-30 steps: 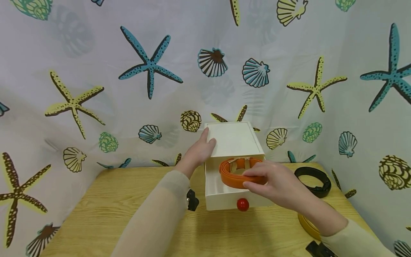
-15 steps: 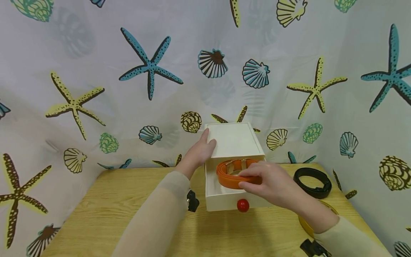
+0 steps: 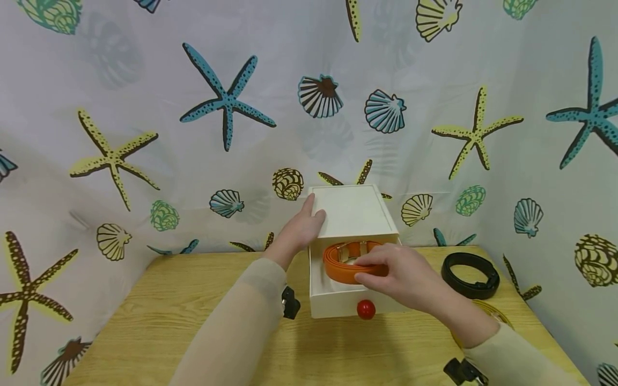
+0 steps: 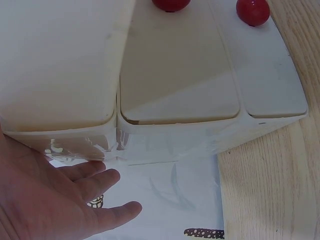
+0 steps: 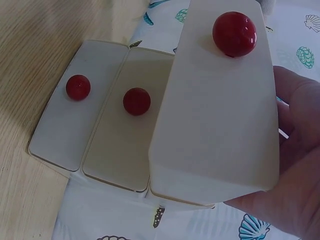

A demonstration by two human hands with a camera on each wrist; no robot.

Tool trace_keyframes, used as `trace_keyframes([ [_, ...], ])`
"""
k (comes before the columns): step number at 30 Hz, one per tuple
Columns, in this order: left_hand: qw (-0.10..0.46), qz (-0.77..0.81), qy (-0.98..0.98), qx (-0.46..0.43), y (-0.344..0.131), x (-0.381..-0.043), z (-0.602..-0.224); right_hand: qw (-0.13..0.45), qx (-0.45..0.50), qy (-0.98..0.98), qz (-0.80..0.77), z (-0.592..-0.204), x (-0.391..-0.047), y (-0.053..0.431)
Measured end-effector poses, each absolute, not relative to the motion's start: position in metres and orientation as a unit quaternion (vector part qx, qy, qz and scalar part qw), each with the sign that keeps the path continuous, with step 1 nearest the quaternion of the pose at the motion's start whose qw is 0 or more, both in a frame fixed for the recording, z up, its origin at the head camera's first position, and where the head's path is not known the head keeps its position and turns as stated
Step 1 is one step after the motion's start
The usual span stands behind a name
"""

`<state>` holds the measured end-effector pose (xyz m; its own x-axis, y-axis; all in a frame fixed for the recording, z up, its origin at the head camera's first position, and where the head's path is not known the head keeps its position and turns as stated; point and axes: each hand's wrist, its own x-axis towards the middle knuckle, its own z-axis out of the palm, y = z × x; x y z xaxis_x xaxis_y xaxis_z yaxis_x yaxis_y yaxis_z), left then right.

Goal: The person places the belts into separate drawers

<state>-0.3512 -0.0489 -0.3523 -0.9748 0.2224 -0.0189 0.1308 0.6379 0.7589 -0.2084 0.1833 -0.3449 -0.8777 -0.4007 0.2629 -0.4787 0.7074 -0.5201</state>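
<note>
A coiled orange belt [image 3: 340, 268] with a metal buckle is low in the pulled-out top drawer [image 3: 333, 304] of a small white drawer cabinet [image 3: 354, 212]. My right hand [image 3: 405, 273] pinches the belt's near right side between thumb and fingers. Whether the belt touches the drawer floor is hidden. My left hand [image 3: 301, 230] rests against the cabinet's upper left edge, its fingers extended; the left wrist view shows the straight fingers [image 4: 117, 216] beside the cabinet wall. A red knob [image 3: 366, 309] sits on the drawer front. In the right wrist view, two lower drawers [image 5: 125, 140] are closed.
A coiled black belt [image 3: 470, 289] lies on the wooden table [image 3: 193, 311] right of the cabinet. Nearer, a yellow coiled belt [image 3: 494, 311] is partly covered by my right forearm. A curtain [image 3: 193, 161] printed with starfish and shells hangs behind and to the sides.
My right hand has moved left and slightly down, bringing the orange belt deeper into the drawer. More of the yellow belt's far side shows. The left hand has stayed on the cabinet.
</note>
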Motion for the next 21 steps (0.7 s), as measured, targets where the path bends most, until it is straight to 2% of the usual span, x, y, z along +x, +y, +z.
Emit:
trace_keyframes([
  [21, 0.054, 0.417, 0.902, 0.103, -0.0485, -0.3519, -0.3537, 0.035, 0.221, -0.929, 0.295, -0.3386, -0.2112, 0.179],
])
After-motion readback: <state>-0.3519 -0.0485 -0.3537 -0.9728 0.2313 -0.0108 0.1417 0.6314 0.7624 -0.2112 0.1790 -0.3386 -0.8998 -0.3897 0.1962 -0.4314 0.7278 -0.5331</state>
